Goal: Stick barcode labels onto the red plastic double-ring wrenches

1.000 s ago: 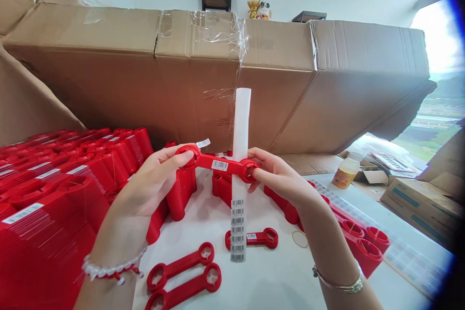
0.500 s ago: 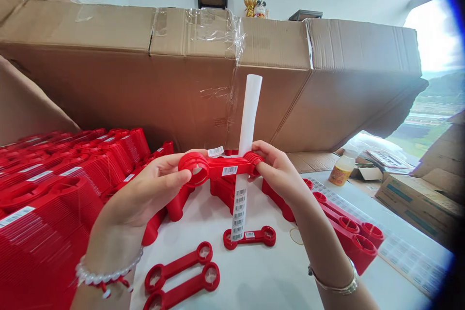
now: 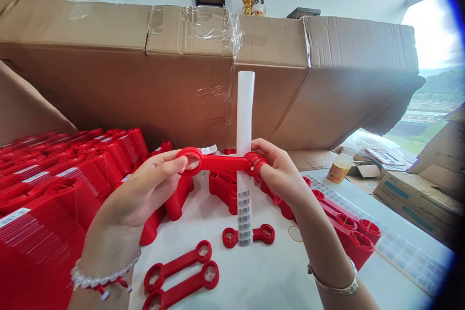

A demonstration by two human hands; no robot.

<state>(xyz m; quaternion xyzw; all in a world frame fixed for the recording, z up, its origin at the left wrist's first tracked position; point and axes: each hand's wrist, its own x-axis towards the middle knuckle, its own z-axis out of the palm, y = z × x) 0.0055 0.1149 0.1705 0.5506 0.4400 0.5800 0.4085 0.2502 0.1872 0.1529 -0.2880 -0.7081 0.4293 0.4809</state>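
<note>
A red plastic double-ended spanner is held level across the middle of the view, its ring end pinched between the thumb and fingers of the left hand, its other ring end gripped by the curled fingers of the right hand. Behind its bar, a long white backing strip stands upright, with barcode labels on its lower length; whether it is pinched cannot be told. Since the previous view, the spanner has been rolled, so that the sticker on its bar is no longer seen, and the strip has been brought straighter. Two loose red spanners lie on the white table, beyond which stacked red spanners are ranked. Large cardboard boxes are banked behind.
</note>
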